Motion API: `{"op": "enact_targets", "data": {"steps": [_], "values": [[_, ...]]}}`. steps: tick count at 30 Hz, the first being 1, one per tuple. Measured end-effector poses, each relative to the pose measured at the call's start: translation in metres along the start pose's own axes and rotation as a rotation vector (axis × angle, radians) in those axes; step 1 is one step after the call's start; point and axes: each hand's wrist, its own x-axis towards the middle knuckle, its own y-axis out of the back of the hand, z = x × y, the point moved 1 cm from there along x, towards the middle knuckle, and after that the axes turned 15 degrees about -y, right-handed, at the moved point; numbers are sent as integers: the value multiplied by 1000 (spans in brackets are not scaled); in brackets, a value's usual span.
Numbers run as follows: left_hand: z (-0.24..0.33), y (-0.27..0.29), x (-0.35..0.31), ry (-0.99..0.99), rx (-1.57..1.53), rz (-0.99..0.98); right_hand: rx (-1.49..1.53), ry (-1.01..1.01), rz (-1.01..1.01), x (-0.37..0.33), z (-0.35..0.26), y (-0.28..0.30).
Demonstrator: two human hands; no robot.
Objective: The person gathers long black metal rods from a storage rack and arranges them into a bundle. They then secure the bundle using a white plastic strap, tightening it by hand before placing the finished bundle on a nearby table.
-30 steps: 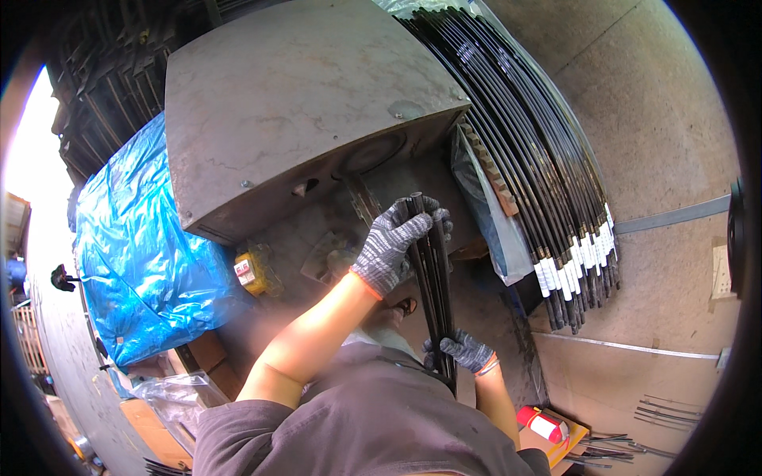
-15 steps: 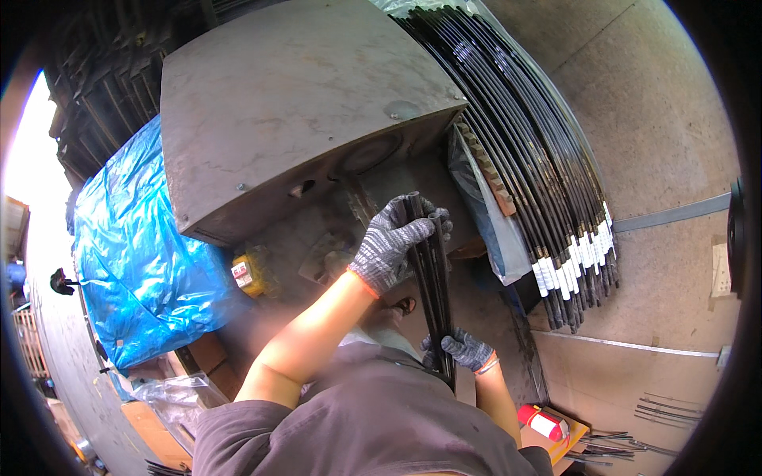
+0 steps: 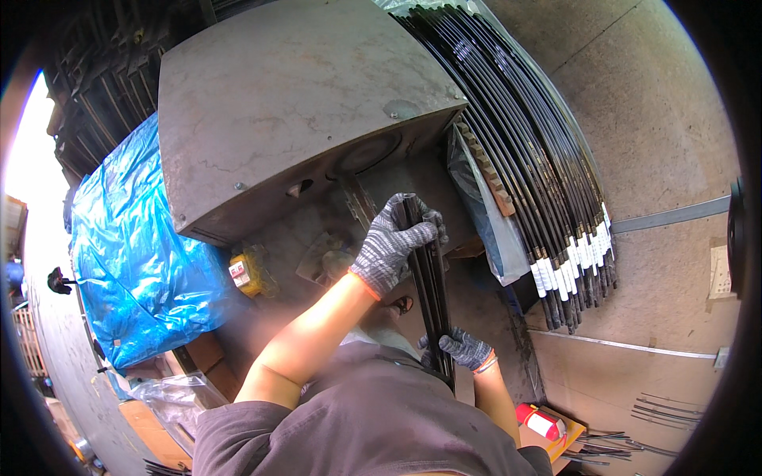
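Observation:
A bundle of black rods (image 3: 429,290) runs upright in front of my body, its far ends level with one another. My left hand (image 3: 398,239), in a grey striped knit glove with an orange cuff, is wrapped round the bundle near its far end. Lower down, close to my waist, my right hand (image 3: 462,350) grips the same rods, gloved alike. The near ends are partly hidden against my shirt. Beyond my left hand stands a large grey metal box (image 3: 309,103) with round openings in its near side.
Right of the box, many long black rods with white-wrapped ends (image 3: 548,182) lie in a rack. A blue plastic sheet (image 3: 143,246) covers something at left, beside a yellow package (image 3: 248,271). A red cylinder with a white label (image 3: 543,422) lies at lower right, near loose rods (image 3: 607,446).
Both hands keep their hold on the rods, almost in the same place. My left fingers have shifted slightly at the far end, and the view has moved a little.

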Motion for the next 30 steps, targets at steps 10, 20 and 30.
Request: {"op": "enact_targets", "data": {"steps": [10, 20, 30], "values": [[2, 0, -2, 4, 30, 21, -7, 26, 4, 4, -1, -1], [-4, 11, 0, -46, 217, 32, 113, -29, -45, 1, -4, -9], [6, 3, 3, -43, 112, 132, 104, -13, -61, 2, -9, -13]]}}
